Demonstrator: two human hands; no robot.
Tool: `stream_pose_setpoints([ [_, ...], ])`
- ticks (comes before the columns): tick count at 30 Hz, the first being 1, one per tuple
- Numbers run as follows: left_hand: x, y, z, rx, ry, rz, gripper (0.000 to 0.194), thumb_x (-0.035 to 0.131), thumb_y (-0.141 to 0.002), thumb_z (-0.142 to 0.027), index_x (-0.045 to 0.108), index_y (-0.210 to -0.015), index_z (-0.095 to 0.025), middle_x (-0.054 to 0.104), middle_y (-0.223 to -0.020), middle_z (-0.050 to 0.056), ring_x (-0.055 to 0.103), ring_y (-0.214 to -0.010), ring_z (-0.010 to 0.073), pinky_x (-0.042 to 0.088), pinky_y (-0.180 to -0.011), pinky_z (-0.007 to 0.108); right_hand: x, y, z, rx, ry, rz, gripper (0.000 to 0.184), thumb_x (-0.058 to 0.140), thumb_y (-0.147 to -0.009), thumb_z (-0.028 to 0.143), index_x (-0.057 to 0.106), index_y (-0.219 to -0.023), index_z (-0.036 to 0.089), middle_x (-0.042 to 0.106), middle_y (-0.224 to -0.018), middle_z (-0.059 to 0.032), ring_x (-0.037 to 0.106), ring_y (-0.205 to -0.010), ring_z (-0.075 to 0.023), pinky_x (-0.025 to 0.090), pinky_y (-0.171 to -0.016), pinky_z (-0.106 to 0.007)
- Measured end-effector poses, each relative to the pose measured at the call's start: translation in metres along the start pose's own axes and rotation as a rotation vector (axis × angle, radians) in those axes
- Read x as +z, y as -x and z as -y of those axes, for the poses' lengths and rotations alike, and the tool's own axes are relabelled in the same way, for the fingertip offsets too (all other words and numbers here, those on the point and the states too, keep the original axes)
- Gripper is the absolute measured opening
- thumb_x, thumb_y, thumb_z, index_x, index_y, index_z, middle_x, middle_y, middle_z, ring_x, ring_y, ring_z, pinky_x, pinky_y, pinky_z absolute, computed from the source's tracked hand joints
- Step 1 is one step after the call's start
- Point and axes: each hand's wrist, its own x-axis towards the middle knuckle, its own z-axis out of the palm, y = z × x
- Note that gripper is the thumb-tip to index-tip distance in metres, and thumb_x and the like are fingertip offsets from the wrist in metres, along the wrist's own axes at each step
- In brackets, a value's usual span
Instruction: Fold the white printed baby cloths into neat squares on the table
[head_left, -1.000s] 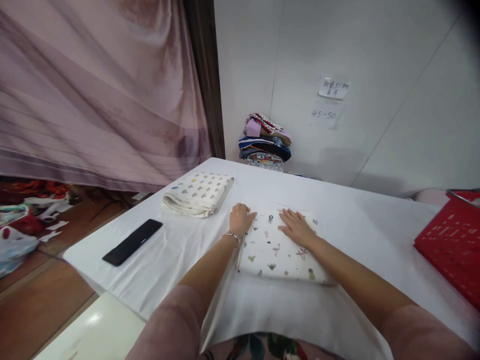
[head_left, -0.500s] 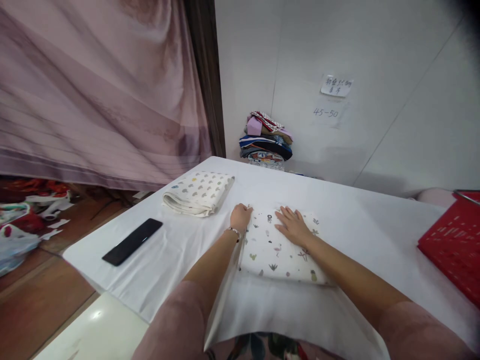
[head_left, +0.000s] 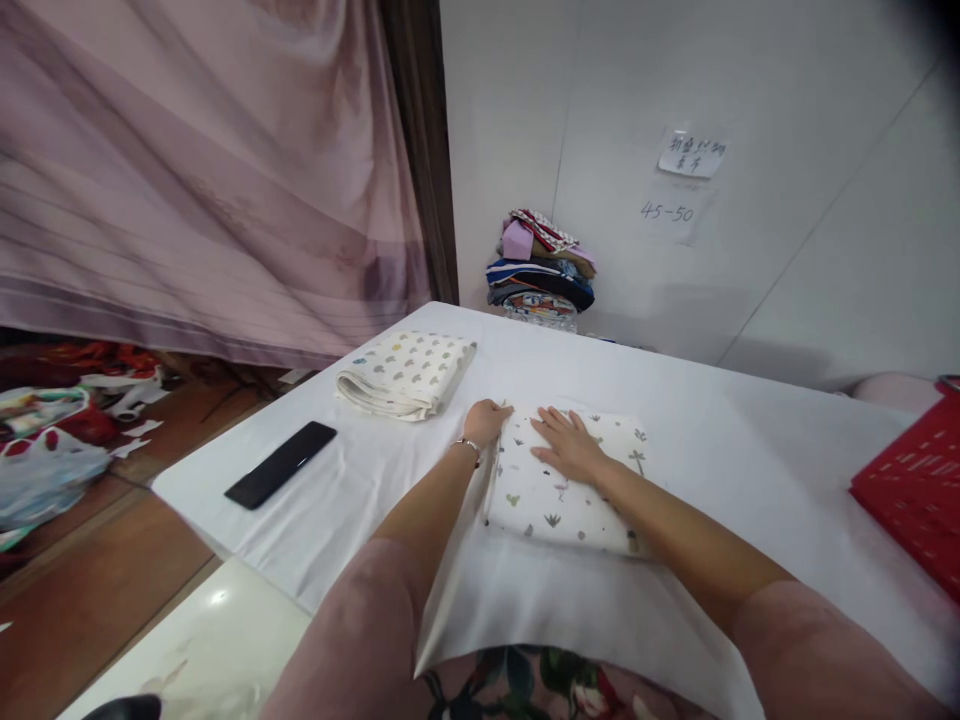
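The folded cloth (head_left: 555, 510) lies flat on the white table (head_left: 720, 440), in front of the person. The right hand (head_left: 570, 445) rests palm-down on it, fingers slightly spread — the left hand (head_left: 486, 424) is at its far left corner, fingers curled together; whether they pinch the fabric, one cannot tell.

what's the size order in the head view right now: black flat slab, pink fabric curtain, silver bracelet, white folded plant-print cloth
Largest to smallest:
1. Pink fabric curtain
2. White folded plant-print cloth
3. Black flat slab
4. Silver bracelet
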Motion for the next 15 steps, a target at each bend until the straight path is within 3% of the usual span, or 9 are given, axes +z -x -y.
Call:
stream_pose_setpoints([
  [6,-0.009,0.013,0.001,0.004,0.08,0.046,0.026,0.057,-0.077,-0.041,0.055,-0.064,-0.018,0.062,-0.061,0.002,0.055,-0.061,0.0138,0.038,-0.057,0.023,0.007,-0.002,-0.002,0.019,0.006,0.015,0.067,0.013,-0.089,0.062,0.023,-0.144,0.025,0.011,-0.153,-0.0035,0.005,-0.14,-0.0231,0.003,-0.111,-0.048],
  [15,-0.023,0.077,0.013,0.081,0.083,0.075,0.026,0.057,-0.074,-0.042,0.054,-0.065,-0.018,0.057,-0.063,0.0,0.052,-0.061,0.0136,0.037,-0.057,0.024,0.003,-0.006,0.003,0.047,0.001,0.025,0.07,0.013,-0.088,0.064,0.028,-0.143,0.023,0.015,-0.152,-0.0065,0.008,-0.139,-0.0249,0.006,-0.109,-0.05],
])
